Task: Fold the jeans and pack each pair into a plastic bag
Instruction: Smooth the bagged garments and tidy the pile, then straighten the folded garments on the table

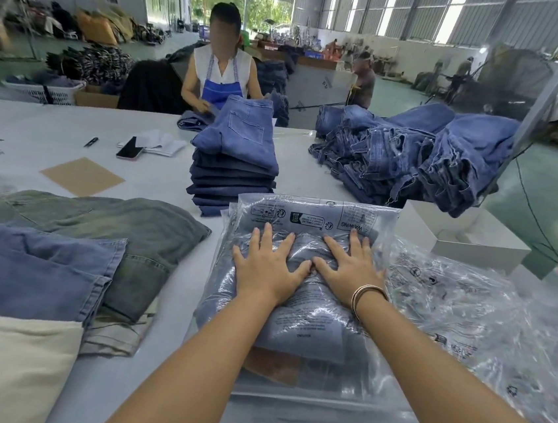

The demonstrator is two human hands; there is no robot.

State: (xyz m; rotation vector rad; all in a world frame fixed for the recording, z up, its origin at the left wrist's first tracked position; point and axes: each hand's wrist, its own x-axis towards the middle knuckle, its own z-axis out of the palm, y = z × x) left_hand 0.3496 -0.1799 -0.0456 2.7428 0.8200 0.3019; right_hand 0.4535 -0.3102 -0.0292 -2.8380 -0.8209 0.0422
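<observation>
Head view, nearest first: both forearms reach forward, and the left hand (266, 268) and right hand (351, 266) lie flat, fingers spread, on a bagged pair of jeans (295, 302) atop a stack of packed bags, likely pressing air out so it lies flat (neither hand curls round anything). Loose plastic bags (468, 300) sit just right, within reach for the next pair. Left on the bench (37, 137), unfolded garments (97, 226) wait. Beyond, a folded jeans stack (234, 168) stands, with a heap of unfolded jeans (414, 156) further right and another person (221, 77) folding across the bench.
</observation>
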